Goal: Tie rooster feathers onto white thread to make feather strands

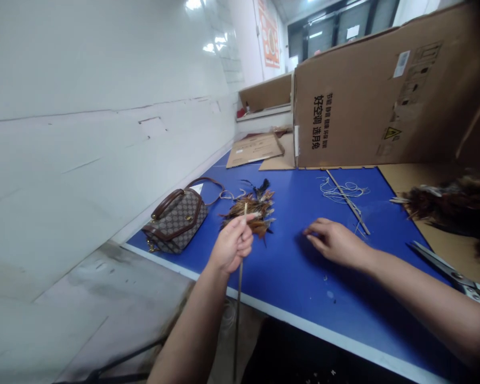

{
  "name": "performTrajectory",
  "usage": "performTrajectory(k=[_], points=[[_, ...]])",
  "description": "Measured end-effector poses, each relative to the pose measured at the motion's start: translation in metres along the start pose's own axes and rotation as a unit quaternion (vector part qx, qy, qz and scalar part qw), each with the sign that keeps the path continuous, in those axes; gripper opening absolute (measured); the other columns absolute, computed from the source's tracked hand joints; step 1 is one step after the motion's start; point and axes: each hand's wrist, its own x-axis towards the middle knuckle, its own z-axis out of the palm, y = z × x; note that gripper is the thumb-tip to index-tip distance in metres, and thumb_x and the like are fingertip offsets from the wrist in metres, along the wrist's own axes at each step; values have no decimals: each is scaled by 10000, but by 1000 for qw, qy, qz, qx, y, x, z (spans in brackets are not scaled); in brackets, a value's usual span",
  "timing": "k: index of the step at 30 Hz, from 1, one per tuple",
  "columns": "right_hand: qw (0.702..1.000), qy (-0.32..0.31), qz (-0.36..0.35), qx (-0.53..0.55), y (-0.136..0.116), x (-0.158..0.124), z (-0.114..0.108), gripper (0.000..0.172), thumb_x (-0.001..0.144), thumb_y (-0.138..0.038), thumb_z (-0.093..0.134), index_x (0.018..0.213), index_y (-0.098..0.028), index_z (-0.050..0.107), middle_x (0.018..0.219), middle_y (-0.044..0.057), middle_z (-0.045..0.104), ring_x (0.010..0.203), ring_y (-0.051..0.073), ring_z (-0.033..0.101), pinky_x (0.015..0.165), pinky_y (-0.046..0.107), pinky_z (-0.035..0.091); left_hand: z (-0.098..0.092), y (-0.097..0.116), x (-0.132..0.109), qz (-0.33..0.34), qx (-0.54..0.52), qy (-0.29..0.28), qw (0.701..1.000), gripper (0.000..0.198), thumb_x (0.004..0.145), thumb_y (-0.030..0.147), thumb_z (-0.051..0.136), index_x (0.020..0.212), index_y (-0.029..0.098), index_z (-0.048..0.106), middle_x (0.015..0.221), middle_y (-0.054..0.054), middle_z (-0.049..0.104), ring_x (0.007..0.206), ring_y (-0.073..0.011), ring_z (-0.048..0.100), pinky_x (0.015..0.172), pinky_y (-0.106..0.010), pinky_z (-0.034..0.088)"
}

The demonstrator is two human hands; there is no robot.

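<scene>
My left hand (232, 242) is closed round a thin wooden stick (240, 298), which points upward past the thumb and runs down below the table edge. Just behind that hand, a pile of brown and black feathers (264, 205) lies on the blue table (284, 277). Further right, my right hand (336, 241) hovers low over the tabletop with its fingers bent and pressed together; anything between the fingertips is too small to make out. Beyond it lie another stick (348, 201) and loose pale string (332, 193).
A patterned handbag (180, 221) sits at the table's left. Large scissors (444, 266) and a dark feather bundle (456, 205) are at the right, the bundle over cardboard (408, 178). A big cardboard box (352, 106) stands at the back, beside flat cardboard pieces (252, 150).
</scene>
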Motion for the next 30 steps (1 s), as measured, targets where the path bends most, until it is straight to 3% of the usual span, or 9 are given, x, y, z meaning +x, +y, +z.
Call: performTrajectory(k=[3,7,11,15,19,25,27,30], points=[[997,-32,44,-48,-4,46,16,231,916,-180,585,997,-220,798,979,92,742,869,208,686,839,301,515,14,-10,2,-11,6,-6,1000,471,872,450,741,1268,221,629,618,94,343,418,-27,220,389,-138,125],[995,-21,76,-56,-4,90,53,283,923,-200,586,1110,-205,800,1019,112,728,902,213,660,874,293,488,24,-15,4,10,20,14,1000,455,819,432,789,1174,169,681,695,46,473,453,-29,309,398,-160,187],[995,-21,83,-45,-5,109,83,323,888,-234,653,1184,-238,782,1035,113,700,966,236,617,926,315,455,20,-18,2,73,64,57,994,392,800,421,801,1046,125,724,784,-11,554,503,-33,368,430,-181,219],[994,-11,106,-9,-8,113,96,173,846,-190,678,958,-190,810,978,120,685,923,226,603,876,304,455,11,-22,-6,91,107,78,987,421,847,452,758,1139,151,718,729,13,527,484,-27,316,439,-183,193],[989,23,129,66,-7,104,95,80,820,-200,689,767,-170,741,854,89,687,797,191,608,769,280,465,9,-27,-14,99,92,108,985,457,832,470,772,1167,166,709,701,27,516,476,-29,310,433,-180,201],[956,86,161,229,-20,68,62,328,928,-463,539,866,-172,678,697,28,683,579,149,583,571,263,468,20,-37,-10,76,55,79,992,448,851,501,749,1147,168,701,703,21,542,457,-26,303,419,-175,200],[935,90,158,305,-31,55,51,371,917,-524,554,841,-178,666,633,11,651,525,138,550,531,259,450,26,-44,-5,74,54,68,993,479,843,501,756,1184,172,683,714,11,576,457,-36,340,411,-177,230],[872,82,152,458,-47,40,42,373,845,-549,686,800,-179,664,647,6,656,500,114,500,521,255,420,35,-57,1,84,71,78,991,497,826,487,772,1182,154,675,763,-26,642,475,-65,434,405,-200,322]])
